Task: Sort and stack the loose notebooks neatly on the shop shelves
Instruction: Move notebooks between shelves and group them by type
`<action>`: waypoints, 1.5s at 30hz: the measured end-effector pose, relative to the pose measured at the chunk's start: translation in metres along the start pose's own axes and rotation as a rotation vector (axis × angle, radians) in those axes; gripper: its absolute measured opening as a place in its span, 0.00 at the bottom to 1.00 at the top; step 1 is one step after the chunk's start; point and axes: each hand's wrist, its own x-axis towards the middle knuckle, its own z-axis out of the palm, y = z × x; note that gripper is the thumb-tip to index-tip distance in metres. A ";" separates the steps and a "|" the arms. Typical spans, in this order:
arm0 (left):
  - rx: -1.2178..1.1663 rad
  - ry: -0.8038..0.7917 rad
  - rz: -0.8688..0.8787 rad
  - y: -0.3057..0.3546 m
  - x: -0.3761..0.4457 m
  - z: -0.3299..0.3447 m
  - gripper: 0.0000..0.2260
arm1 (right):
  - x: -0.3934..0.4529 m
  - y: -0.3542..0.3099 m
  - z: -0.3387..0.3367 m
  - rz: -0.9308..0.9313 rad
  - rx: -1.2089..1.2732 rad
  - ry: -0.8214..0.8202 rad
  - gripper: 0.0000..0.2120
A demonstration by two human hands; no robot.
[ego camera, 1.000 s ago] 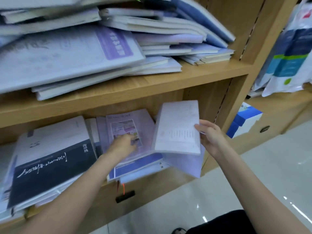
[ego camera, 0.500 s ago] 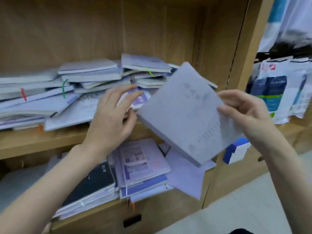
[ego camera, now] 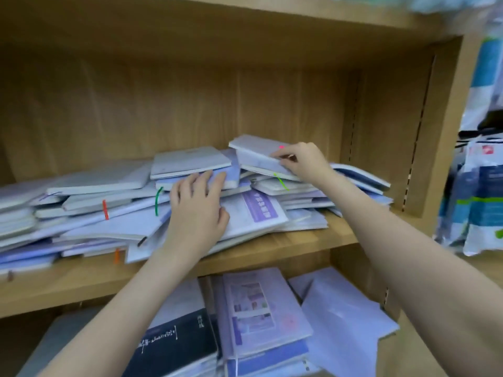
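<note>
Head view, right hand [ego camera: 300,161]: at 1 o'clock, its grip pinched on the white notebook [ego camera: 257,156] atop the heap.
Left hand [ego camera: 197,210]: centre, fingers straight, pressing flat on the notebook pile [ego camera: 109,213].
Pile: sprawled across the middle shelf [ego camera: 272,246].
Lower shelf, 6 o'clock: black-covered book [ego camera: 177,346], purple notebooks [ego camera: 261,306].
</note>
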 end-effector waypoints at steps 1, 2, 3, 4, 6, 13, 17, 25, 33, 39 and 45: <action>-0.013 0.012 0.003 0.001 0.000 0.000 0.25 | 0.000 0.000 0.000 0.031 0.072 0.013 0.13; -0.036 0.039 0.001 0.002 -0.001 0.000 0.25 | -0.003 -0.003 -0.003 0.045 0.127 0.039 0.13; -0.075 0.068 -0.004 0.005 -0.004 -0.001 0.24 | -0.010 -0.005 -0.007 0.043 0.175 0.083 0.13; -0.133 0.110 -0.009 0.009 -0.008 -0.002 0.23 | -0.019 -0.007 -0.011 0.033 0.220 0.141 0.13; -0.291 0.205 0.016 0.026 -0.025 -0.003 0.21 | -0.052 -0.008 -0.020 0.020 0.338 0.285 0.12; -0.487 -0.151 0.258 0.099 -0.134 0.070 0.19 | -0.218 0.032 0.009 0.384 0.513 0.267 0.08; -0.346 -0.680 0.195 0.112 -0.168 0.124 0.25 | -0.298 0.072 0.091 0.984 0.468 -0.094 0.24; -0.023 -1.214 0.121 0.094 -0.196 0.154 0.38 | -0.331 0.076 0.163 1.498 0.922 0.138 0.11; -0.025 -1.219 0.122 0.095 -0.197 0.154 0.36 | -0.251 0.083 0.057 0.930 0.444 -0.032 0.07; -0.385 -1.088 -0.086 0.086 -0.196 0.153 0.29 | -0.241 0.041 0.030 0.443 -0.198 -0.325 0.06; -0.732 -0.528 -0.574 0.069 -0.196 0.127 0.22 | -0.274 0.007 0.135 0.083 -0.092 -0.662 0.15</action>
